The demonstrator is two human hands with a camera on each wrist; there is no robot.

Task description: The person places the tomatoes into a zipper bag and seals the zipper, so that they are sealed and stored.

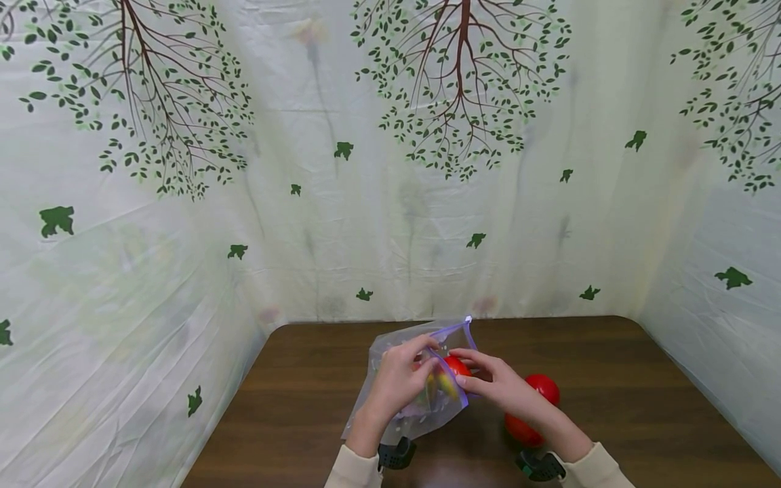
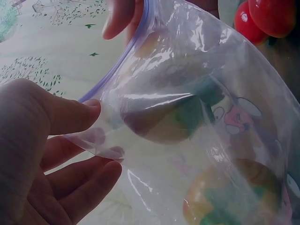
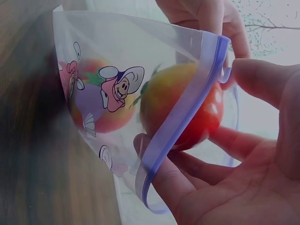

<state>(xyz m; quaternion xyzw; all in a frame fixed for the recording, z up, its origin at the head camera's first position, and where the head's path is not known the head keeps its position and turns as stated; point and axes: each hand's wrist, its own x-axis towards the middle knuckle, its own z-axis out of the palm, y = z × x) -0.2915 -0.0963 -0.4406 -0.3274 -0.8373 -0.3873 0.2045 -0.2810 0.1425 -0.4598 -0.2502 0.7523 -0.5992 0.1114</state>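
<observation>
A clear zip bag [image 1: 421, 425] with a purple zip edge and cartoon prints lies tilted over the table, its mouth open to the right. My left hand [image 1: 399, 376] pinches the rim of the mouth between thumb and fingers. In my right hand [image 1: 497, 381] a red and yellow tomato [image 3: 183, 110] is held at the mouth, partly behind the purple edge. Fingers support it from below. Further in, another red and yellow tomato [image 3: 105, 115] shows through the printed plastic. The left wrist view also shows a green-leaved fruit [image 2: 161, 124] inside, blurred by glare.
Two red tomatoes, an upper one [image 1: 543, 388] and a lower one [image 1: 521, 430], sit on the brown wooden table [image 1: 311, 393] by my right forearm, which partly covers them. A pale curtain [image 1: 403, 237] printed with trees and leaves hangs behind the table.
</observation>
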